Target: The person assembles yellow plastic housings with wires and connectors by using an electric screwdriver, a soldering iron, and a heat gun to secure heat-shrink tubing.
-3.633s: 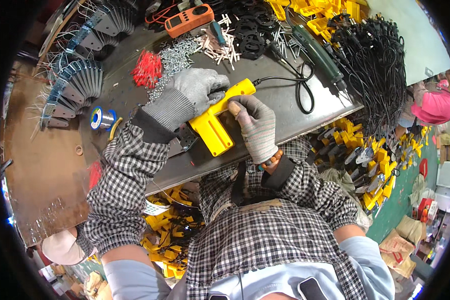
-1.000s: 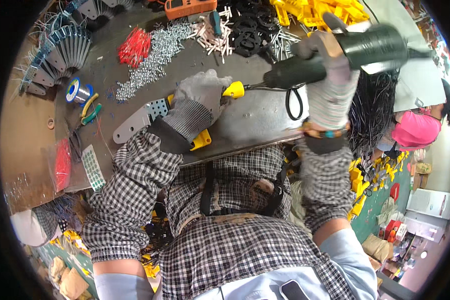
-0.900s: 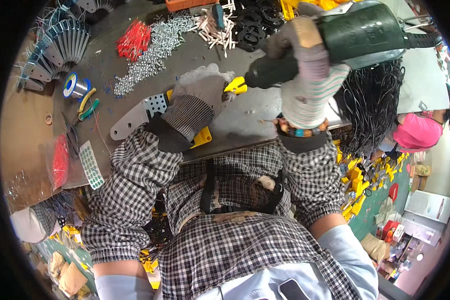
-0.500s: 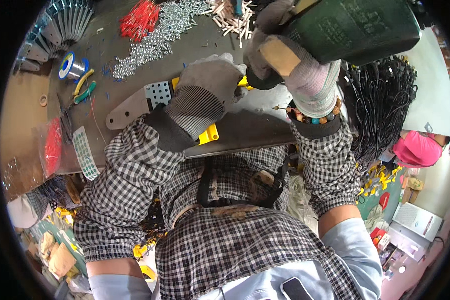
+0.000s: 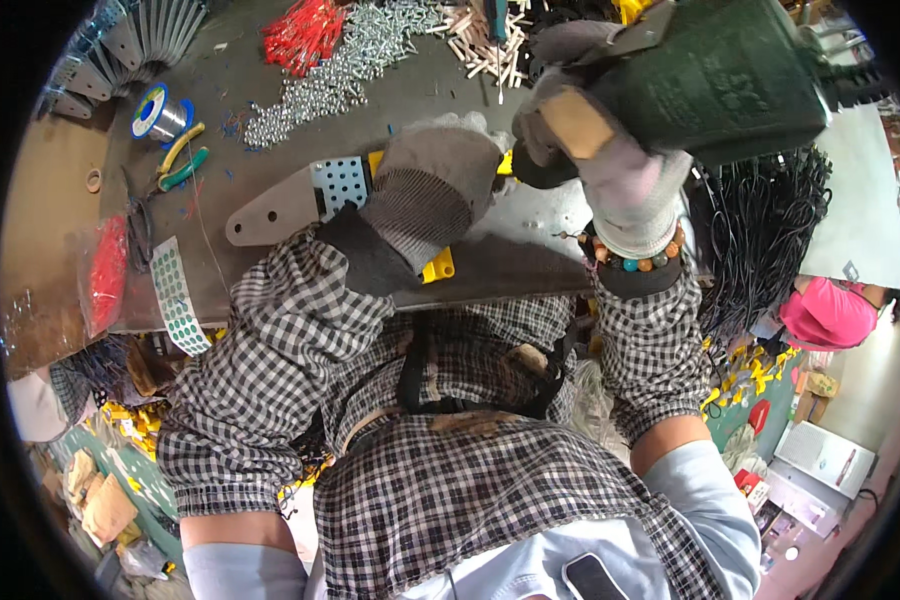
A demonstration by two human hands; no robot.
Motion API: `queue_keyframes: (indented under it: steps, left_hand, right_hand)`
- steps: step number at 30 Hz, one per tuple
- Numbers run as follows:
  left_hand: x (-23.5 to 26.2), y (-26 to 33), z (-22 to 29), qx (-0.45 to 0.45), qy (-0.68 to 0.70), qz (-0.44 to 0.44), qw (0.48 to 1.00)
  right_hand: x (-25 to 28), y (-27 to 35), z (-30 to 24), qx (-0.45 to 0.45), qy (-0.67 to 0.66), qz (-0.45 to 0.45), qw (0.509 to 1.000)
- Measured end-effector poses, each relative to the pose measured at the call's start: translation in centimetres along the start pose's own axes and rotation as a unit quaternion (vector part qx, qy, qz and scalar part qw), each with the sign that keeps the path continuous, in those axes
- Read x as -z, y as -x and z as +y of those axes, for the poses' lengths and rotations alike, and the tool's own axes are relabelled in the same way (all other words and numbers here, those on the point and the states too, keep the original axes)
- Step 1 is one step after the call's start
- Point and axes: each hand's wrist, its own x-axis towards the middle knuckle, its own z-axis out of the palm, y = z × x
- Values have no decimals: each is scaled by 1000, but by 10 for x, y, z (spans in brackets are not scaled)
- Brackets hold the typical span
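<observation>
- Clear bag (image 5: 88, 268) holds what look like red pieces (image 5: 109, 265).
- Left hand (image 5: 435, 170) clamps yellow casing (image 5: 437, 266), mostly covered.
- Right hand (image 5: 600, 145) grips bulky green power tool (image 5: 715, 90).

A left hand in a grey knitted glove (image 5: 435, 175) grips a yellow plastic casing (image 5: 437, 266) on a dark metal desk (image 5: 530, 262); a right hand in a pale fabric glove (image 5: 610, 150) holds a bulky dark-green power tool (image 5: 715, 85), its nose just beside the casing's end. Left of them lies a grey perforated metal plate (image 5: 270, 210); beyond, loose silver screws (image 5: 355, 65).
</observation>
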Motion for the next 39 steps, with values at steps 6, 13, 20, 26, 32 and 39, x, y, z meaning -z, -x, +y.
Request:
queue_keyframes:
  steps: [6,13,20,26,32,39]
  left_hand:
    - [-11,5,-6,-51,95,165,980]
    - [-25,1,-10,-78,146,231,959]
    - [-13,4,-7,-76,114,202,970]
    - [-10,8,-4,-40,78,151,985]
    - [-8,4,-4,-25,96,102,990]
    - [4,11,-7,-33,132,95,986]
  right_hand:
    - [-26,-20,-18,103,56,4,993]
    - [7,-40,1,106,-35,-172,979]
    - [-5,-42,-5,63,-94,-161,981]
    - [24,-33,6,1,95,-197,976]
    - [10,-65,-8,104,-90,-354,925]
    - [8,-59,5,47,-90,-257,961]
